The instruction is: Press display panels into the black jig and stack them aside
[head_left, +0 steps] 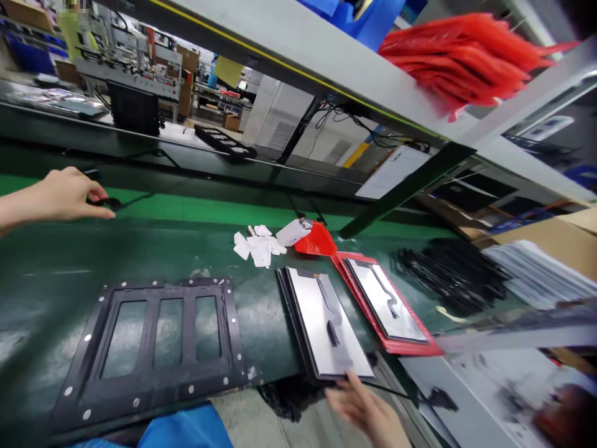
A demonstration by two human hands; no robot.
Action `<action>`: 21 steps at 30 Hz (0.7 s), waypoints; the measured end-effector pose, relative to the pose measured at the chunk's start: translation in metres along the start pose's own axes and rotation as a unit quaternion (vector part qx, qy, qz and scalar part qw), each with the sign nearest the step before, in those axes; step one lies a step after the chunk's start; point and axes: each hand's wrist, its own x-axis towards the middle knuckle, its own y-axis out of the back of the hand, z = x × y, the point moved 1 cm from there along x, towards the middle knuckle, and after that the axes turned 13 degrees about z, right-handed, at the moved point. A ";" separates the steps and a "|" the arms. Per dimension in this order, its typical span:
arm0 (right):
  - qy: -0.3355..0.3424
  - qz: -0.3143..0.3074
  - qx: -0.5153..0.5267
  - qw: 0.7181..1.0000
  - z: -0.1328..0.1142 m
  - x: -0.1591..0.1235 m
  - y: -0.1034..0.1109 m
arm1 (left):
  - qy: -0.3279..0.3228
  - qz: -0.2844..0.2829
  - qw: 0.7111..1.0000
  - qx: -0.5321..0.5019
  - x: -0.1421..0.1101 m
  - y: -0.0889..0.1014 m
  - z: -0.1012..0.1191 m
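My left hand [69, 194] is at the far left, over the bright green strip. Its thumb and fingers pinch a thin black piece [111, 203] whose full shape I cannot make out. My right hand [366, 407], partly blurred, is at the front edge of the bench. Its fingers are apart, with one fingertip at the lower edge of a silver-backed display panel [321, 330]. That panel lies on a dark layer and has a dark flex cable on its back. To its right, a second display panel [385, 298] lies on red bags [422, 350].
A black frame fixture [187, 333] with three windows lies at front left. Behind are white paper scraps [260, 247], a white bottle [291, 233] and a red tray [319, 241]. Black parts [450, 274] are piled at right. A slanted dark post [401, 190] supports an overhead shelf [298, 50].
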 end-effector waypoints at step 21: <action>0.749 0.018 -0.358 0.558 0.018 0.018 -0.002 | -0.304 -0.176 0.936 0.030 -0.279 -0.011 0.045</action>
